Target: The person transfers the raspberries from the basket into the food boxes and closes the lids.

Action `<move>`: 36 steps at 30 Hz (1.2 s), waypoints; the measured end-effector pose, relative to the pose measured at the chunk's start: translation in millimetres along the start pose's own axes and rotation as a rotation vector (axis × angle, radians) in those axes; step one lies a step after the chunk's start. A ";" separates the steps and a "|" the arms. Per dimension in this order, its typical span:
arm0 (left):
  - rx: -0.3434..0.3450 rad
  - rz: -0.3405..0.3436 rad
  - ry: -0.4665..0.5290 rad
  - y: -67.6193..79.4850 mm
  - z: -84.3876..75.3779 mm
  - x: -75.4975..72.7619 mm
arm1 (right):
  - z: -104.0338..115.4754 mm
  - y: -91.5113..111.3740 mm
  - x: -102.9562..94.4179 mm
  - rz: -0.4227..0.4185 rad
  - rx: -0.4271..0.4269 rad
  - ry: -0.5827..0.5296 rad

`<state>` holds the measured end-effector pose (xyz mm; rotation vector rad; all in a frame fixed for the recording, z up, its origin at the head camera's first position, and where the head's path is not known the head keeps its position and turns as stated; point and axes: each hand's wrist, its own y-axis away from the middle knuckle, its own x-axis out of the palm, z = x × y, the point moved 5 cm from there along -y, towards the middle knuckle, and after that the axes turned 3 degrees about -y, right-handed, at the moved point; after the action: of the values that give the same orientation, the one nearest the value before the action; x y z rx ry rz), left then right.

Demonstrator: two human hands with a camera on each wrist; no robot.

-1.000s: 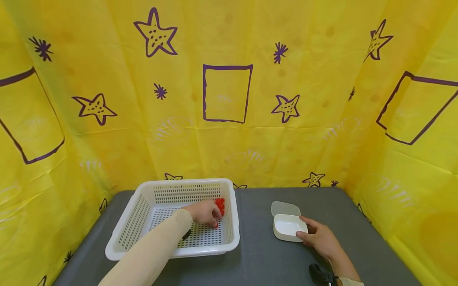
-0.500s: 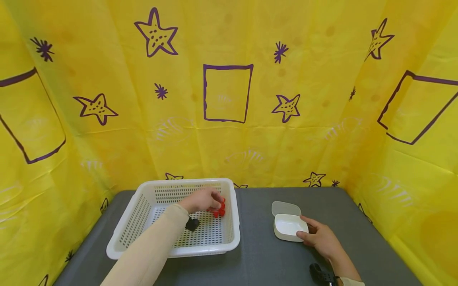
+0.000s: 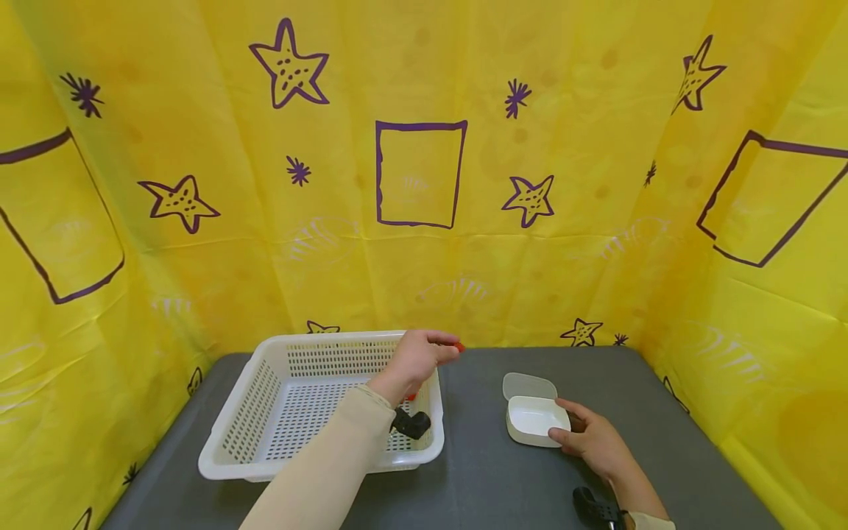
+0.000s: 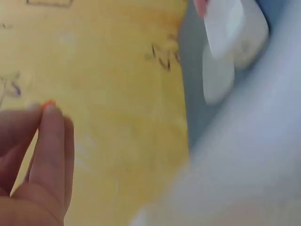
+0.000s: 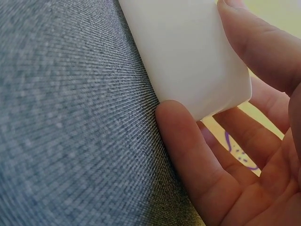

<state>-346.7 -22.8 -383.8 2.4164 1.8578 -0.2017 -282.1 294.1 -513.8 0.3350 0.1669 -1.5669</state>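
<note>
My left hand (image 3: 419,361) pinches a small red piece (image 3: 460,347) between thumb and fingertips, above the right rim of a white plastic basket (image 3: 301,412). Only a bit of the piece pokes out from the fingertips (image 4: 51,123) in the left wrist view, so its kind cannot be made out. More red pieces (image 3: 412,396) lie in the basket's right end, mostly hidden by the hand and wrist. On the right, my right hand (image 3: 595,440) grips the side of a small white box (image 3: 530,437), which rests on the table with its translucent lid (image 3: 528,386) flipped back.
A dark grey cloth (image 3: 473,471) covers the table. Yellow curtains (image 3: 424,287) with purple drawings enclose the back and both sides. The basket's right wall (image 3: 437,434) stands between the red pieces and the box. A black wrist camera (image 3: 412,425) sits on the left wrist.
My left hand has lifted out of the red pieces in the basket and moved right to above its rim, with one red piece in its fingertips. The right hand and box have stayed put.
</note>
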 end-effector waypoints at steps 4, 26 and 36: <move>0.024 -0.043 0.057 2.2 -4.9 31.6 | -0.7 -0.9 -1.1 -0.002 0.000 0.010; 0.113 -0.160 -0.201 11.4 43.2 138.4 | -1.0 -2.8 -0.5 -0.002 0.014 -0.012; 0.089 -0.152 -0.265 10.0 59.4 142.1 | -2.4 -2.5 -1.3 0.005 0.005 -0.020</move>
<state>-304.2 101.4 -464.8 2.1717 1.9437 -0.5963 -284.3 296.2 -515.9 0.3234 0.1463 -1.5658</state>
